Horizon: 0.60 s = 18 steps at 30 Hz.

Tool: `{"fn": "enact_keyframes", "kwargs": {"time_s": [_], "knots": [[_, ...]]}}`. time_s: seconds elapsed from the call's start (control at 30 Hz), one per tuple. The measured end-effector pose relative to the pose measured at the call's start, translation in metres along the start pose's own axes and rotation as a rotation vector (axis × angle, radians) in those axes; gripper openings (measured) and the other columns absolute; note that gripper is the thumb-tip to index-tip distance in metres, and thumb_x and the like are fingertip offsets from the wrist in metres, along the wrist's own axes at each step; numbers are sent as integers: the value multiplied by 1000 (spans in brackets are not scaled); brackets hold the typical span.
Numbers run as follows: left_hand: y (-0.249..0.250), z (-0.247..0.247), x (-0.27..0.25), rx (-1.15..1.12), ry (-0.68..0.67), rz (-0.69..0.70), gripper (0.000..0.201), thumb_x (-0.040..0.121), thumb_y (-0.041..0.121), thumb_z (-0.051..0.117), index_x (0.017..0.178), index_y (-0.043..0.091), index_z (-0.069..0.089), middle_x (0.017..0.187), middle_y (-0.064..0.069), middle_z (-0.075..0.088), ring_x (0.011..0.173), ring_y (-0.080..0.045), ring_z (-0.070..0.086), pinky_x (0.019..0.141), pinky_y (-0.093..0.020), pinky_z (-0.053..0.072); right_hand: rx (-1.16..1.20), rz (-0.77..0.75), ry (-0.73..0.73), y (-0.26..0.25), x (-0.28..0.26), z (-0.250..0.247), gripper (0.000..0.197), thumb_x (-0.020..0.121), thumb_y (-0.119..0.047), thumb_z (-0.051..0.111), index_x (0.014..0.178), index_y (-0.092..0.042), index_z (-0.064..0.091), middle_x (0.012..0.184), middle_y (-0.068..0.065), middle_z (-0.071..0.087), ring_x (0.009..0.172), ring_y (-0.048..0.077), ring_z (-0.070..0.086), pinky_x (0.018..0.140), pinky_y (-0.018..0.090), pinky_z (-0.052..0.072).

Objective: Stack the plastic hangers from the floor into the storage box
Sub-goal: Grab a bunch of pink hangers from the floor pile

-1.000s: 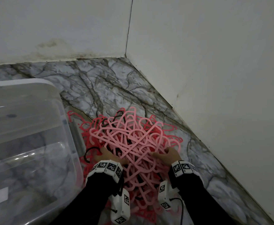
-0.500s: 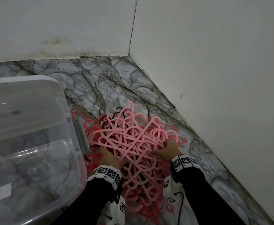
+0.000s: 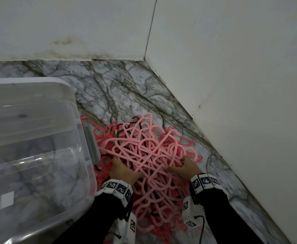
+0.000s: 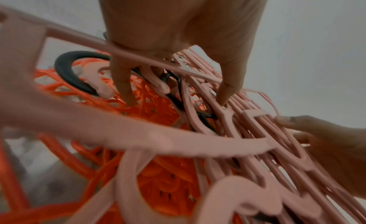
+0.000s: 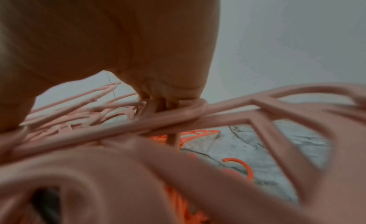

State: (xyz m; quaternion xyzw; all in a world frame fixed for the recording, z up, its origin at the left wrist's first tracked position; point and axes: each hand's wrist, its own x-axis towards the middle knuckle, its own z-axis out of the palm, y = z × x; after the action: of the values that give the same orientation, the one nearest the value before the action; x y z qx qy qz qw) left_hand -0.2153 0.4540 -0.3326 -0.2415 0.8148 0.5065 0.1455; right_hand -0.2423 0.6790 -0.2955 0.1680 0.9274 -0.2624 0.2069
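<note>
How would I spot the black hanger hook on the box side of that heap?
Start at the clear storage box on the left and look just right of its near corner, at the edge of the tangled hanger pile. By the left hand, the black hook curls out, dark among pink and red.

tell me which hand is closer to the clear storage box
Left. The left hand is in the hanger pile just beside the storage box; the right hand is on the pile's far side.

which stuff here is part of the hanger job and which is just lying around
Part of the job:
pink hangers, gripped by left hand and right hand
red hangers underneath
black hangers mixed in
storage box

Just there:
marble floor
white walls
</note>
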Motion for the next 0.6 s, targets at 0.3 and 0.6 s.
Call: {"fn": "enact_keyframes", "kwargs": {"time_s": [0.3, 0.6], "knots": [[19, 9, -12, 13, -55, -1, 117, 60, 32, 88, 146, 10, 11, 130, -18, 50, 114, -37, 54, 87, -45, 51, -9, -67, 27, -13, -12, 13, 112, 59, -56, 82, 141, -5, 25, 135, 12, 47, 119, 29, 51, 96, 40, 47], [39, 0, -12, -6, -139, 135, 121, 50, 47, 88, 141, 34, 8, 117, -10, 56, 83, -27, 63, 48, -24, 44, 296, -171, 128, -8, -24, -17, 88, 55, -38, 90, 124, -9, 44, 121, 11, 59, 109, 29, 59, 91, 47, 51]]}}
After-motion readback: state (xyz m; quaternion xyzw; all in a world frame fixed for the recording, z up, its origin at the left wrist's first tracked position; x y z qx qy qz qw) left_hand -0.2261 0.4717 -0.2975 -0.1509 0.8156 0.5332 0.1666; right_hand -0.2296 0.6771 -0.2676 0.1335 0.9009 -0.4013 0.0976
